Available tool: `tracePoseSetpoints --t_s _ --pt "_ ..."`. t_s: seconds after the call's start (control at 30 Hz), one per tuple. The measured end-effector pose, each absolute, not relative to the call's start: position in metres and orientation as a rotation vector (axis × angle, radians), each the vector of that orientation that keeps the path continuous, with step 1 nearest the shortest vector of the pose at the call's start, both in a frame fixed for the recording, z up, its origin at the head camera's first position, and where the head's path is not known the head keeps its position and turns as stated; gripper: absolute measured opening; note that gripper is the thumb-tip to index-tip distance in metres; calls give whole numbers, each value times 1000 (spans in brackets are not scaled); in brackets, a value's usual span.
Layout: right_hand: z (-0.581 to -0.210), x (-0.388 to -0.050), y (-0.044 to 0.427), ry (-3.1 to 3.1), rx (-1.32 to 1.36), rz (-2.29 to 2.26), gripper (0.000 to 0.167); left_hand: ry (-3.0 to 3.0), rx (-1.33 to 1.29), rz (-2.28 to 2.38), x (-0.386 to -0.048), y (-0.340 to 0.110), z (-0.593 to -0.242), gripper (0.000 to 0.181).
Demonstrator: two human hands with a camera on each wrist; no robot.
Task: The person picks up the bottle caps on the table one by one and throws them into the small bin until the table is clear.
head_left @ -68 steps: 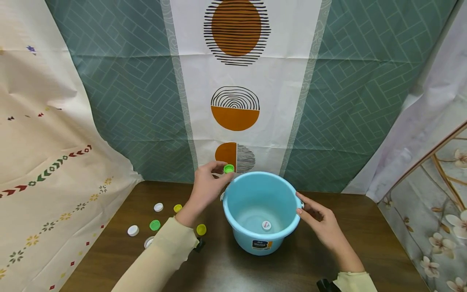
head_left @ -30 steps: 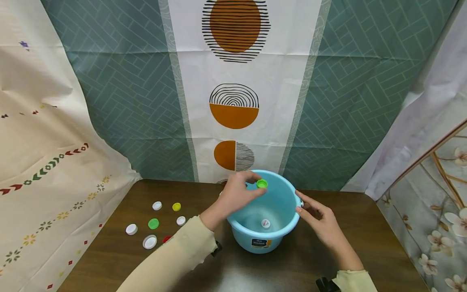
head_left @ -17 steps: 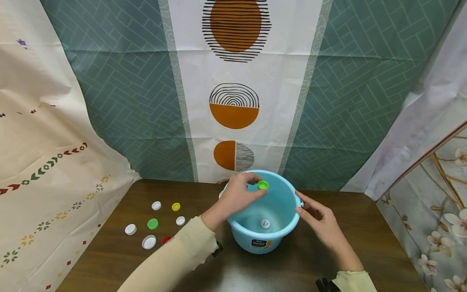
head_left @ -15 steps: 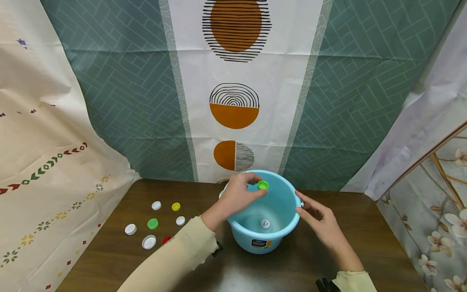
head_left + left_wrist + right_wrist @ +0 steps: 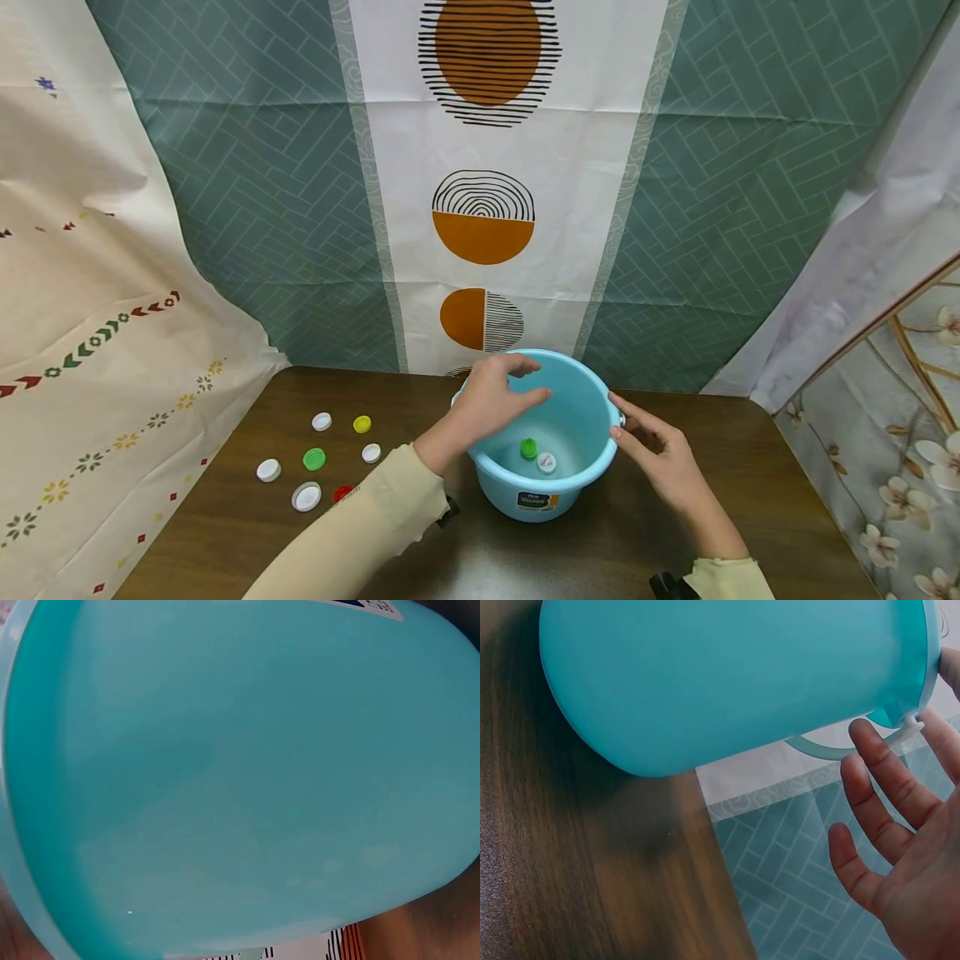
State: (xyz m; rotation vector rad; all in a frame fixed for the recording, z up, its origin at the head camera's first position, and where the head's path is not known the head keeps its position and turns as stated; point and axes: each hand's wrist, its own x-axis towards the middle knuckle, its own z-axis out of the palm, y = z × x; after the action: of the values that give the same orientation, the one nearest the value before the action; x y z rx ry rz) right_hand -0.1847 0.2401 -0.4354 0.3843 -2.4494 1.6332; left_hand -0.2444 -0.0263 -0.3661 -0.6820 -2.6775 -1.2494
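Observation:
A light blue bucket [image 5: 491, 492] stands upright on the table. On its floor lie a green bottle cap [image 5: 528, 448] and a white bottle cap [image 5: 547, 462] side by side. My left hand [image 5: 491, 400] hovers over the bucket's left part, thumb and fingers apart with nothing between them. The left wrist view is filled by the bucket's wall [image 5: 262, 765]; no hand shows there. My right hand [image 5: 660, 458] touches the rim on the right with thumb and forefinger tips. In the right wrist view its other fingers [image 5: 889, 776] are spread loosely beside the bucket's handle [image 5: 821, 752].
Left of the bucket, several bottle caps lie scattered on the brown table [image 5: 240, 533]: white [image 5: 307, 497], green [image 5: 314, 459], yellow [image 5: 362, 424] and red [image 5: 342, 492], the red one partly behind my left sleeve. Patterned cloth [image 5: 300, 208] hangs behind the table.
My left hand came rightward over the bucket with the green bottle cap, then let go. The cap fell to the bucket's floor beside the white one. My right hand stayed at the rim.

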Motion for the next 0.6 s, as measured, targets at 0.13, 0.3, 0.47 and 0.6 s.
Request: tracePoseSetpoints --t_s 0.13,0.3,0.47,0.6 --pt "-436 -185 240 -2441 394 1638 48 -2658 -659 -1257 -243 -29 -364 36" --pt "-435 -184 240 -2435 402 1644 49 -2623 -645 -1275 -244 -34 -360 34" --pt "-435 -184 240 -2434 399 1645 48 -2553 -612 -1319 -245 -45 -355 32" --pt "-436 -184 240 -2433 400 1641 49 -2507 -562 -1365 -247 -59 -350 31"
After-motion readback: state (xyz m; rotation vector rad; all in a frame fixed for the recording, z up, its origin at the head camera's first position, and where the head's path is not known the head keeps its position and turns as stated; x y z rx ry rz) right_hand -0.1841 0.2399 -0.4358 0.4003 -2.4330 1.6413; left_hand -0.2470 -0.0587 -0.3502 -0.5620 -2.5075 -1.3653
